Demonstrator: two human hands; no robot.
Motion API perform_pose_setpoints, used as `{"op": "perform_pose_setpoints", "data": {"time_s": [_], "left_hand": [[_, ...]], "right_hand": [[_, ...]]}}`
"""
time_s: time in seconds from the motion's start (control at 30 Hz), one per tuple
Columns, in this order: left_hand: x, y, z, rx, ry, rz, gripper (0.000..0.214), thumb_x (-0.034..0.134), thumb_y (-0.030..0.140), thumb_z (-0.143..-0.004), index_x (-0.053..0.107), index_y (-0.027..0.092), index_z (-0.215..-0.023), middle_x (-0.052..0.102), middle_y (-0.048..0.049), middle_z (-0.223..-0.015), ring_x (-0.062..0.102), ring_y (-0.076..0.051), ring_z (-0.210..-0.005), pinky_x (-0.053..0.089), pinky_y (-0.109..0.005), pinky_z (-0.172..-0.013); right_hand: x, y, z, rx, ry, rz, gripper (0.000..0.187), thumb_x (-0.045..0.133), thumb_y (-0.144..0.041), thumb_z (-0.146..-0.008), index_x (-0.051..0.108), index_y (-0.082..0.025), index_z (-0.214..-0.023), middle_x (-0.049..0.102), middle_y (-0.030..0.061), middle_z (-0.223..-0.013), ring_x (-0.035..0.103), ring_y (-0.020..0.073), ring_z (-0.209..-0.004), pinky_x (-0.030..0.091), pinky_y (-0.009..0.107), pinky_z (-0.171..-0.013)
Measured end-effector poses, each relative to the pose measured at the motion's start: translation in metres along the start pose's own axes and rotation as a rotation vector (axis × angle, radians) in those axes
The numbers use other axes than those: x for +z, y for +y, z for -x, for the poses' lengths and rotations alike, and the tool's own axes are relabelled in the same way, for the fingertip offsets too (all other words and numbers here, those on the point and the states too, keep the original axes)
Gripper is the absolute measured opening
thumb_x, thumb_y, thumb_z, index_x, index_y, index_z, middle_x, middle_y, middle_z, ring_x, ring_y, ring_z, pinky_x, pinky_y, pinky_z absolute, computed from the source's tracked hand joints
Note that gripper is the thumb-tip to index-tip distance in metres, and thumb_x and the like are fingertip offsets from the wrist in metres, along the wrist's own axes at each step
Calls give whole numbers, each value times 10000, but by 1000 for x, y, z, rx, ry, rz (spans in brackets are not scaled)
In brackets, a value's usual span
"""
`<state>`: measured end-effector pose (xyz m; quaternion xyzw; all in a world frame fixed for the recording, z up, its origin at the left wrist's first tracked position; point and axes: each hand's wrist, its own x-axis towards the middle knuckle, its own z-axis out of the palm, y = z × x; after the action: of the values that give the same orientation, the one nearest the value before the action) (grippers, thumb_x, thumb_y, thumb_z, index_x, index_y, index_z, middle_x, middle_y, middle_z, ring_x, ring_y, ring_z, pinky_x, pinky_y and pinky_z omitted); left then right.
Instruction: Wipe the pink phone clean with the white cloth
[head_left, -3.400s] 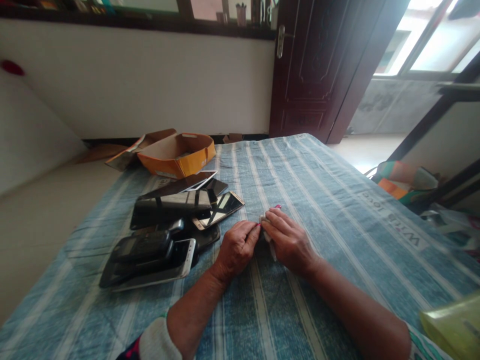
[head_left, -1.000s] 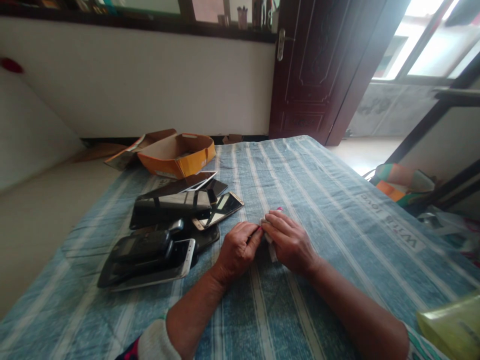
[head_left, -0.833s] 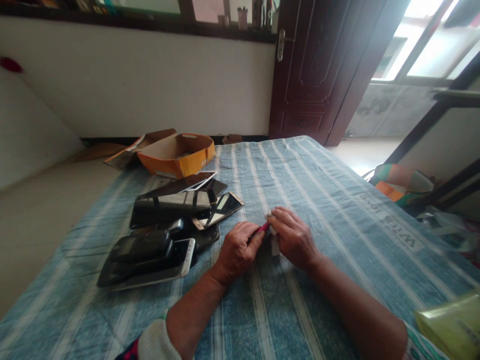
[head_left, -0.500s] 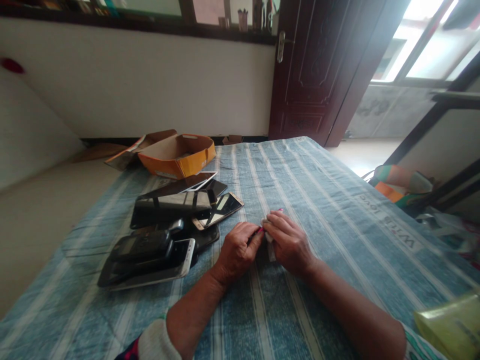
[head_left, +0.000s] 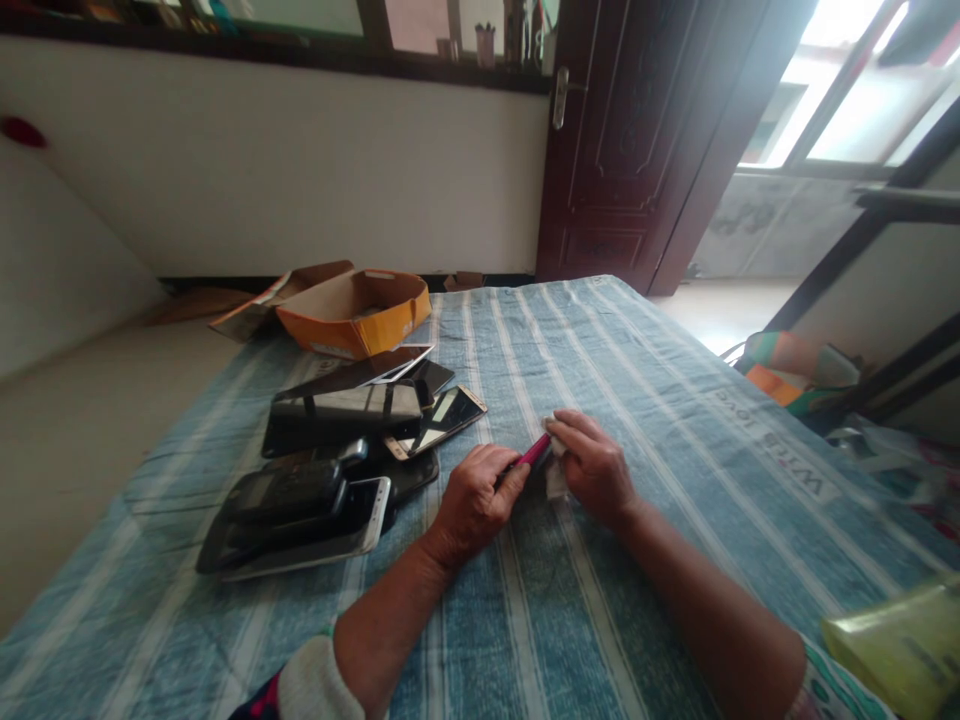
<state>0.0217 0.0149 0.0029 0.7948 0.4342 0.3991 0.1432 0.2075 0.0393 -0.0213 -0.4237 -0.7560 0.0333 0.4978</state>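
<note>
My left hand (head_left: 474,495) is closed around one end of a thin pink stick-like object (head_left: 533,452), held low over the blue striped cloth (head_left: 570,620). My right hand (head_left: 595,467) is closed on a small white wipe or tissue (head_left: 556,483), which is wrapped around the far end of the pink object. The two hands are a little apart, with the pink shaft showing between them.
A pile of several phones and dark screens (head_left: 337,450) lies left of my hands. Behind it sits an open orange cardboard box (head_left: 354,310). A yellow-green plastic item (head_left: 900,645) is at the lower right. A dark door (head_left: 637,140) stands beyond the table.
My right hand has slid away to the right along the pink object with the tissue, so more of the pink shaft shows than half a second ago. The left hand has stayed put.
</note>
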Motion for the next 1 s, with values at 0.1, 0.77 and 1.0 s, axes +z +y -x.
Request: {"op": "perform_pose_setpoints", "data": {"time_s": [0.1, 0.77, 1.0], "left_hand": [[0, -1, 0, 1, 3, -5, 197, 511, 265, -910, 671, 158, -869, 697, -77, -828, 629, -193, -789, 522, -329, -741], [3, 7, 2, 73, -17, -48, 98, 608, 251, -853, 667, 180, -885, 692, -67, -877, 617, -200, -817, 521, -342, -752], [8, 10, 4, -8, -42, -108, 368, 754, 251, -707, 622, 165, -1040, 682, -97, -1011, 626, -262, -946, 536, -410, -844]], "right_hand": [[0, 5, -1, 135, 33, -111, 472, 440, -37, -723, 709, -212, -1069, 695, 63, -1084, 656, 180, -1016, 537, 313, -912], [-13, 10, -9, 743, -109, -563, 419, 614, -197, -625, 720, -172, -1030, 730, 18, -863, 662, 171, -752, 517, 270, -669], [-14, 8, -9, 786, -106, -648, 367, 658, -212, -606, 735, -168, -962, 725, 19, -805, 650, 158, -691, 499, 257, -613]]}}
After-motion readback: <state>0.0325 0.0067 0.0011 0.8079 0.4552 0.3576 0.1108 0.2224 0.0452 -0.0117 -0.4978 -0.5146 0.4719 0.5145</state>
